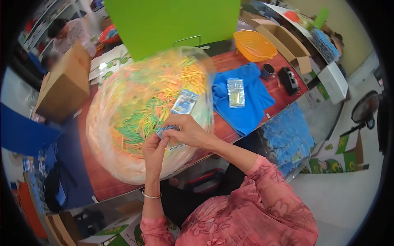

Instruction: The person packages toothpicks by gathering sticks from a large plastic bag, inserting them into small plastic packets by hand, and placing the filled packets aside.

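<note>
Both my hands meet over a big clear plastic bag [98, 119] full of thin yellow, orange and green sticks [141, 117]. Between them is a small blue-and-white printed packet [165, 130], mostly covered by fingers. My left hand [154, 149] pinches its lower left side. My right hand [184, 130] grips it from above and the right, fingers curled. Just beyond the right hand, a blue-and-white printed packet [184, 102] lies on the sticks. Another clear-fronted packet [236, 93] rests on a folded blue cloth [256, 100] to the right.
The red table [227, 119] carries an orange basket [254, 46], a dark mug [267, 71] and a black device [288, 81]. A green panel [172, 24] rises behind the bag. Cardboard boxes [65, 82] flank the table. Another person [74, 35] is at the far left.
</note>
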Motion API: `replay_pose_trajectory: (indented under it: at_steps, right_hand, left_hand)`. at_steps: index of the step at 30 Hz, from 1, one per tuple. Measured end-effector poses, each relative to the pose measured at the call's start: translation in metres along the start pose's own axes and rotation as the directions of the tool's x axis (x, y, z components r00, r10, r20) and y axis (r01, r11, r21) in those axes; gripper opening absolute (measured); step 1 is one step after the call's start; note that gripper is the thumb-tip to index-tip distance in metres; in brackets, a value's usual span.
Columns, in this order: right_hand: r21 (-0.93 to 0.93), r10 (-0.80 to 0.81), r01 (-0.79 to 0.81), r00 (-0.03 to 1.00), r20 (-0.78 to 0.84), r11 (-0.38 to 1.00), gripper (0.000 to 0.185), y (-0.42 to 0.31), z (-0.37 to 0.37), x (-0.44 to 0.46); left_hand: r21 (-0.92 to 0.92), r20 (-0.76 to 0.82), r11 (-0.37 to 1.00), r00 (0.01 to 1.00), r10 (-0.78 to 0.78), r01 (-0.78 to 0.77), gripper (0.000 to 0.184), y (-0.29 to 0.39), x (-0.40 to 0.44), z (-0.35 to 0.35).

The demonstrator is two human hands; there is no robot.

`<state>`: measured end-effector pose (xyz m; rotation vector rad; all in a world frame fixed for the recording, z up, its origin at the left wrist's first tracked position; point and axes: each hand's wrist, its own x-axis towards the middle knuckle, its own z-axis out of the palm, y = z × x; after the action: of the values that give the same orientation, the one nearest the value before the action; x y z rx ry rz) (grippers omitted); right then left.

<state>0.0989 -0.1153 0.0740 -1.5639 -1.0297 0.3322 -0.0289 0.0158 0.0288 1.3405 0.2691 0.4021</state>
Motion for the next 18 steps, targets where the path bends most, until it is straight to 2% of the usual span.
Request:
replay_pose_trajectory:
  at_steps: [2, 4, 6, 7, 8, 9, 11, 14, 15, 17, 18]
  right_hand:
    - [-0.054, 0.010, -0.008, 1.000, 0.019, 0.999, 0.017, 0.002, -0.014, -0.005]
    - [0.001, 0.119, -0.120, 0.986, -0.117, 0.993, 0.014, -0.005, -0.044, -0.014]
    - [-0.108, 0.077, -0.103, 0.971, -0.228, 0.989, 0.012, 0.020, -0.087, -0.018]
    - [-0.220, -0.024, -0.043, 0.956, -0.294, 0.974, 0.012, 0.030, -0.110, -0.021]
    - [-0.215, 0.005, -0.092, 0.928, -0.374, 0.972, 0.012, 0.037, -0.131, -0.024]
    - [-0.328, -0.043, -0.108, 0.906, -0.420, 0.938, 0.012, 0.046, -0.152, -0.027]
    - [-0.345, 0.069, -0.250, 0.885, -0.461, 0.905, 0.014, 0.068, -0.184, -0.032]
    - [-0.448, 0.110, -0.368, 0.857, -0.504, 0.815, 0.018, 0.117, -0.204, -0.040]
    - [-0.534, 0.020, -0.341, 0.855, -0.518, 0.774, 0.020, 0.122, -0.203, -0.041]
    - [-0.689, -0.159, -0.298, 0.841, -0.517, 0.661, 0.023, 0.127, -0.199, -0.047]
    - [-0.717, -0.194, -0.308, 0.829, -0.525, 0.625, 0.024, 0.122, -0.197, -0.047]
  left_hand:
    - [0.048, 0.043, 0.998, 0.999, -0.033, 0.030, 0.018, 0.006, 0.002, 0.011]
    - [0.116, 0.042, 0.992, 0.998, -0.048, 0.043, 0.017, 0.007, 0.002, 0.014]
    - [0.206, 0.006, 0.978, 0.999, -0.040, 0.038, 0.017, 0.002, 0.010, 0.008]
    - [0.259, -0.026, 0.966, 1.000, -0.015, 0.021, 0.017, -0.005, 0.014, 0.002]
    - [0.310, -0.050, 0.951, 0.999, 0.009, 0.007, 0.019, -0.014, 0.017, -0.003]
    - [0.357, -0.068, 0.934, 0.997, 0.032, -0.006, 0.020, -0.019, 0.022, -0.004]
    - [0.621, -0.069, 0.782, 0.989, 0.132, -0.061, 0.026, -0.019, 0.040, 0.008]
    - [0.879, 0.046, 0.428, 0.929, 0.367, -0.213, 0.034, -0.026, 0.079, 0.033]
    - [0.923, 0.116, 0.283, 0.888, 0.444, -0.262, 0.037, -0.031, 0.092, 0.041]
    - [0.958, 0.086, 0.212, 0.902, 0.422, -0.191, 0.038, -0.042, 0.111, 0.053]
    - [0.972, 0.071, 0.176, 0.911, 0.406, -0.154, 0.039, -0.045, 0.117, 0.057]
